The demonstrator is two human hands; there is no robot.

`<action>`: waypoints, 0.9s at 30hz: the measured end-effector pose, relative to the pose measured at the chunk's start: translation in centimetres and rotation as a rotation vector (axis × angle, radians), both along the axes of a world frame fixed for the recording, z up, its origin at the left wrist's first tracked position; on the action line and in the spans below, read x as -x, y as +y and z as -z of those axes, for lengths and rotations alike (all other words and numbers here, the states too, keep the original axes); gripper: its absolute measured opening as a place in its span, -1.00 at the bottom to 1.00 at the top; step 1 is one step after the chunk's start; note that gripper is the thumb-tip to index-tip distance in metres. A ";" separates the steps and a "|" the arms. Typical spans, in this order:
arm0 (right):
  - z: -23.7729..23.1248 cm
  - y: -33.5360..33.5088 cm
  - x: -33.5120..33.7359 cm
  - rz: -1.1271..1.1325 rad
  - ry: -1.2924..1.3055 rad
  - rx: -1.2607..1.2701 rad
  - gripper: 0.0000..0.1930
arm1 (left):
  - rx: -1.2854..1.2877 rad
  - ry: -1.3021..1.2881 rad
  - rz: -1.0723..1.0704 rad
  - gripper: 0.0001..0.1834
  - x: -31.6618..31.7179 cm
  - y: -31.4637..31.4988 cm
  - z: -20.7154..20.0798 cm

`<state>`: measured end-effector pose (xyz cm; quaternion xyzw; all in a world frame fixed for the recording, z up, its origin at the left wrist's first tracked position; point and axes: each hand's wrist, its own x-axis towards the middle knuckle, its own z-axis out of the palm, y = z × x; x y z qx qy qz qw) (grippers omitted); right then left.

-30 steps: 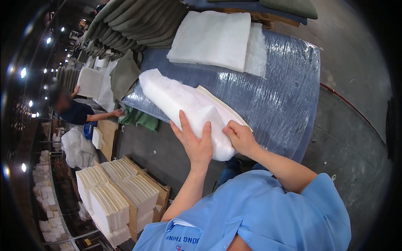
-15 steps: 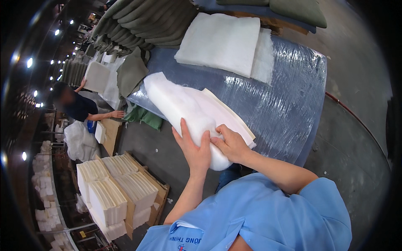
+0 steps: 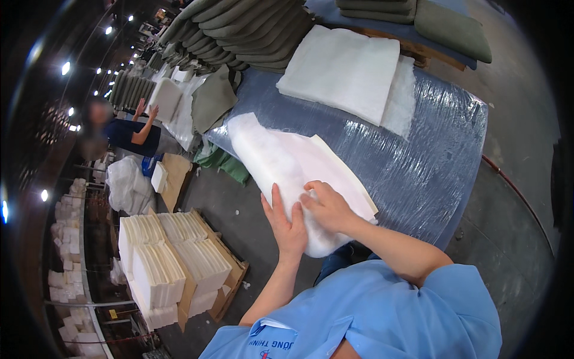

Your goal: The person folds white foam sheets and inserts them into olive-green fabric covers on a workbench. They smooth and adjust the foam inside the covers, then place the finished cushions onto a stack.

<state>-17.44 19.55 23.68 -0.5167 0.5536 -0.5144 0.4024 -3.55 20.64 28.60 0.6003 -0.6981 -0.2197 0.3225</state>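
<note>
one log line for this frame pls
left hand: flat on white fluffy padding sheet | right hand: pressing same sheet | surface: blue plastic-wrapped stack

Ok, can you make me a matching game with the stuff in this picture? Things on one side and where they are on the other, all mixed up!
Things:
1. white padded bundle
2. flat white pile
3. green folded stacks
4. cream sheet stacks

Places:
A. on a wooden pallet on the floor, lower left
B. under both hands, on the blue wrapped table
C. in a row at the top
D. farther back on the blue wrapped table, untouched

Pairs: 1-B, 2-D, 3-C, 4-A
</note>
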 end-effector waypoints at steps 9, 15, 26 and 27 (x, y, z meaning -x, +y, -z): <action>2.1 -2.6 0.4 -0.061 0.203 -0.044 -0.59 | -0.078 0.055 -0.040 -0.24 0.7 0.3 -0.5; 2.6 -4.0 0.0 -0.010 0.117 -0.191 -0.57 | -0.079 0.066 -0.053 -0.24 -0.6 -0.1 0.1; 0.1 -3.6 0.4 -0.166 0.209 -0.205 -0.49 | -0.060 0.098 -0.040 -0.26 0.3 0.4 0.1; 0.4 -3.8 0.3 -0.134 0.194 -0.201 -0.48 | -0.065 0.102 -0.040 -0.26 0.4 0.3 0.2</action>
